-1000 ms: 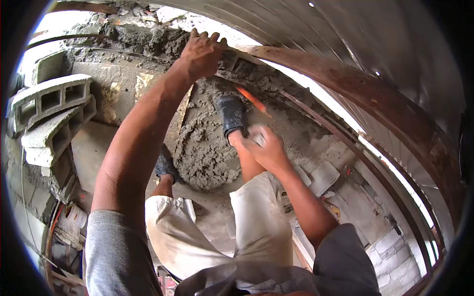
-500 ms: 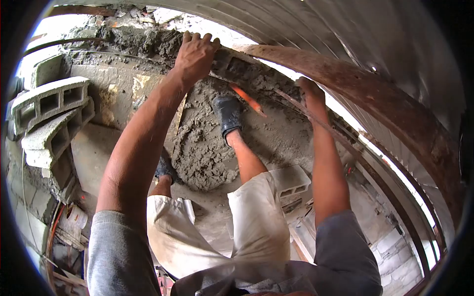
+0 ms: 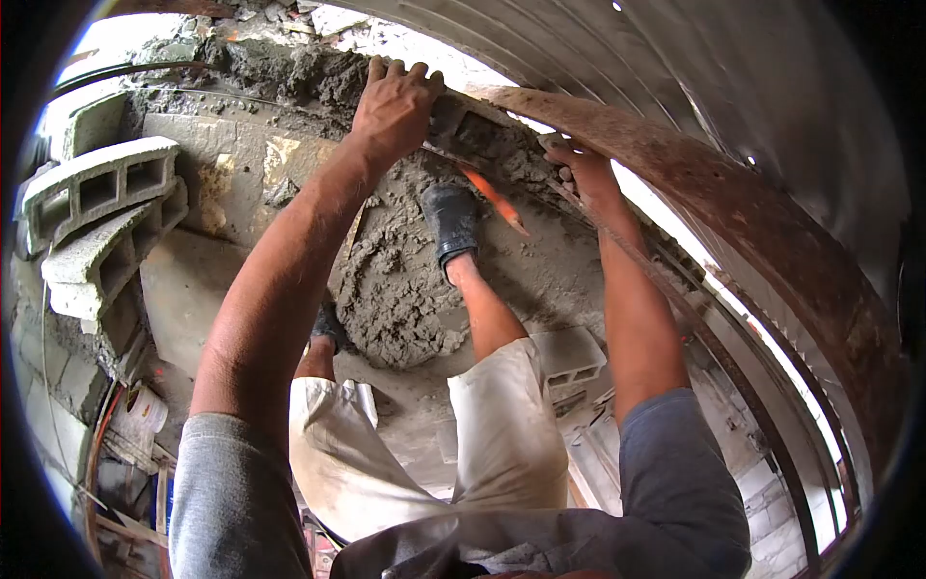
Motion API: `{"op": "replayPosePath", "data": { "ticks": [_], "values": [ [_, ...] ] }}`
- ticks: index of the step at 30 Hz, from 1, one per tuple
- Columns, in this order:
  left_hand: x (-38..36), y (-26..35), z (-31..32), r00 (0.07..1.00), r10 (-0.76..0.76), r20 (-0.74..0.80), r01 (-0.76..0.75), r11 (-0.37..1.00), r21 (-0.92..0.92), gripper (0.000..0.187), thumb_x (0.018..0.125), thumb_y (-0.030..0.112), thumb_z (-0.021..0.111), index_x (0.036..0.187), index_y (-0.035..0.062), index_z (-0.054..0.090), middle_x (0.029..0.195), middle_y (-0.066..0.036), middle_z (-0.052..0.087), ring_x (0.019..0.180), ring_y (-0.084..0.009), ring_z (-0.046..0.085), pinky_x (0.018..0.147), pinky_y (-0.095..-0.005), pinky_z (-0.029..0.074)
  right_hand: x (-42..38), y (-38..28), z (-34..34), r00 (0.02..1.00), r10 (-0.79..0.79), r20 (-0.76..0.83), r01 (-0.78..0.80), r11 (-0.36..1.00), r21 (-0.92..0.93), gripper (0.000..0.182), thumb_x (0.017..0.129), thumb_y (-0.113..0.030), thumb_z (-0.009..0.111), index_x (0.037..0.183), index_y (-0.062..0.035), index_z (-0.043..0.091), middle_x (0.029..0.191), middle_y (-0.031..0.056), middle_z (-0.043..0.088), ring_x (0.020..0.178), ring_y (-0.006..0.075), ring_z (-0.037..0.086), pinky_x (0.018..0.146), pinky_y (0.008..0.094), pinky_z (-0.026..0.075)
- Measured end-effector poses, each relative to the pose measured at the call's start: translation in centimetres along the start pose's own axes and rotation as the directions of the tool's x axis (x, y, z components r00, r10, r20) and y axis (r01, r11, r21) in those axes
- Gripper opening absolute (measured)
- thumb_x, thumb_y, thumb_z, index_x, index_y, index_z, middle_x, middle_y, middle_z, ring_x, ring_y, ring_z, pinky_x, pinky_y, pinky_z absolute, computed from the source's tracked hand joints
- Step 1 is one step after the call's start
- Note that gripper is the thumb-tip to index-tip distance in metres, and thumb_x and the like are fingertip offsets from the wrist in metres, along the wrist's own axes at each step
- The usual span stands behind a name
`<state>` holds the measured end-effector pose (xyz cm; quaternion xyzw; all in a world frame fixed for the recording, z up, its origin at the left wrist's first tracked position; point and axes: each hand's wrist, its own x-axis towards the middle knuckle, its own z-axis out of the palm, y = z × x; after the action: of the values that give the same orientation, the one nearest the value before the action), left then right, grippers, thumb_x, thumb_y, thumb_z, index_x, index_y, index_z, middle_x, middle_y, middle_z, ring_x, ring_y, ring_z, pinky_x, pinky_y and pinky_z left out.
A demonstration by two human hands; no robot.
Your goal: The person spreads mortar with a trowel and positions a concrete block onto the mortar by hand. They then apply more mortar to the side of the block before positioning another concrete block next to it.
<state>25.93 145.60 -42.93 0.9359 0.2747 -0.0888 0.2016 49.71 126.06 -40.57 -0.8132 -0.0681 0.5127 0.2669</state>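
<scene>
My left hand [image 3: 397, 108] lies over the left end of a mortar-smeared hollow concrete block [image 3: 473, 132] on top of the low wall, its fingers hooked over the far side. My right hand [image 3: 585, 172] is at the block's right end with its fingers curled in. What is inside those fingers, if anything, is hidden. A thin rusty bar [image 3: 641, 259] runs down to the right from beside that hand. Below the block, an orange-red pointed piece [image 3: 497, 201] leans out of the wet mortar. Thick wet mortar [image 3: 313, 77] tops the wall left of my left hand.
A heap of wet mortar [image 3: 400, 299] covers the floor between my feet. Hollow blocks [image 3: 101, 188] are stacked at left, and another block [image 3: 569, 357] sits by my knee. A curved wooden beam [image 3: 694, 174] and corrugated metal sheet [image 3: 617, 58] close in the right side.
My right hand has moved left and up along the block's right end, and its curled fingers now show. The left hand keeps its place on the block; the view has shifted slightly.
</scene>
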Motion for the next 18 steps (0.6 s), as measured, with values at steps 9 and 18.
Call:
{"op": "replayPosePath", "data": {
  "ticks": [9, 18],
  "values": [
    [-0.1, 0.0, 0.1, 1.000, -0.011, 0.003, 0.011, 1.000, 0.011, 0.065, 0.075, 0.000, 0.059, 0.139, 0.0138, 0.053, 0.131, -0.013, 0.053, 0.128, -0.0339, 0.047, 0.113, -0.0558, 0.028, 1.9, 0.3, -0.7, 0.999, 0.031, 0.008, -0.031, 0.999, -0.040, 0.021, 0.088, -0.019, 0.072, 0.104, -0.0082, 0.065, 0.088, 0.0035, 0.063, 0.069, 0.0105, 0.050, 0.055, 0.0304, 0.039],
    [-0.2, -0.2, 0.9, 0.998, 0.002, -0.057, -0.003, 1.000, -0.013, 0.063, 0.074, 0.002, 0.061, 0.136, 0.0137, 0.056, 0.129, -0.013, 0.055, 0.126, -0.0337, 0.049, 0.113, -0.0548, 0.029, 2.7, 2.6, 0.7, 0.910, -0.386, -0.152, 0.214, 0.750, -0.626, 0.048, 0.086, -0.027, 0.070, 0.125, -0.0004, 0.059, 0.120, 0.0232, 0.062, 0.108, 0.0370, 0.062, 0.089, 0.0496, 0.047]
  ]
}}
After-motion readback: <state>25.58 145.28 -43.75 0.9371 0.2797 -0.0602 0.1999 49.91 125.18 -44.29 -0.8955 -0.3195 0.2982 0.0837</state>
